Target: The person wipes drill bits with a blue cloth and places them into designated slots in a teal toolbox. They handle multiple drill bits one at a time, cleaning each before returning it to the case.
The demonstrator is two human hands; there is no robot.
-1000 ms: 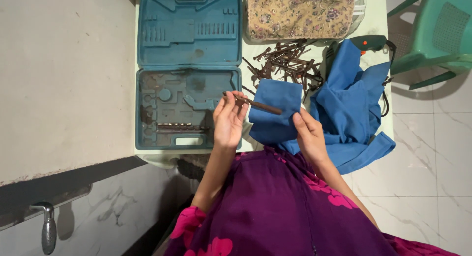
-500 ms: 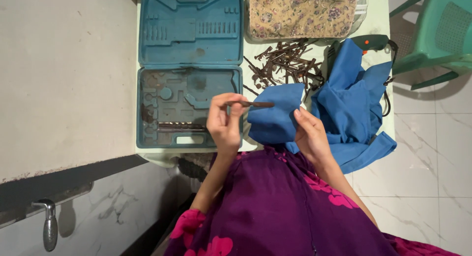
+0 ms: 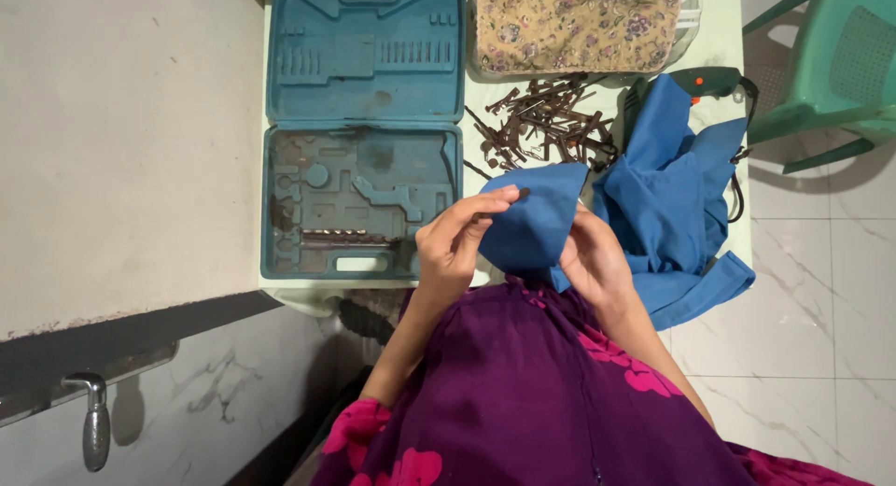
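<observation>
My left hand [image 3: 453,248] pinches a thin rusty drill bit whose dark tip [image 3: 521,192] just shows at the fold of a blue cloth [image 3: 532,220]; the remainder of the bit is hidden by fingers and cloth. My right hand [image 3: 593,257] grips the same cloth from the right and wraps it toward the left hand. Both hands are held over the near edge of the pale table [image 3: 719,42], close to my purple dress.
An open teal tool case [image 3: 364,75] lies at the left, a long drill bit [image 3: 341,236] in its lower tray. Rusty bits and nails [image 3: 546,122] are piled behind the hands. More blue cloth [image 3: 677,206] covers a green drill [image 3: 709,80]. Floral-covered container [image 3: 574,24], green chair [image 3: 831,66].
The left hand has brought the drill bit rightward into the blue cloth, which now folds over it. The right hand has closed in against the cloth.
</observation>
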